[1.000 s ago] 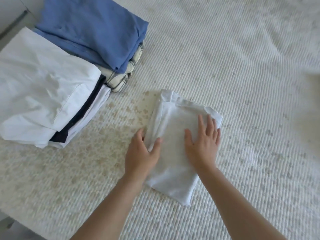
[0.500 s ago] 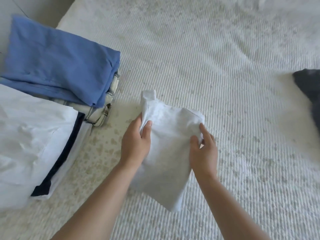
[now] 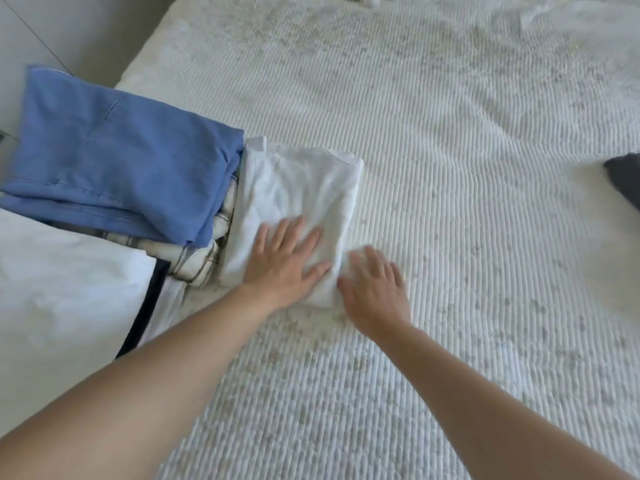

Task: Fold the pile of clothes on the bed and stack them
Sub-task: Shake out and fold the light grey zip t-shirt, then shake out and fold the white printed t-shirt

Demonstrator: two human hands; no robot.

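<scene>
A folded white garment [image 3: 301,188] lies flat on the bed, its left edge against a stack topped by a folded blue garment [image 3: 117,168] with a plaid piece [image 3: 199,265] under it. My left hand [image 3: 285,261] presses flat on the white garment's near part, fingers spread. My right hand [image 3: 375,292] lies on the bedspread at the garment's near right corner, fingers straight and blurred. A second stack with a white garment [image 3: 62,292] on top and a dark layer [image 3: 149,303] beneath sits at the near left.
The ribbed white bedspread [image 3: 450,168] stretches wide to the right and far side. A dark grey piece of cloth [image 3: 623,178] shows at the right edge. The bed's left edge and the floor [image 3: 86,32] lie beyond the blue stack.
The white garment was lifted off the bed in both hands, carried left and laid down against the blue stack. Both hands have let go and now lie flat.
</scene>
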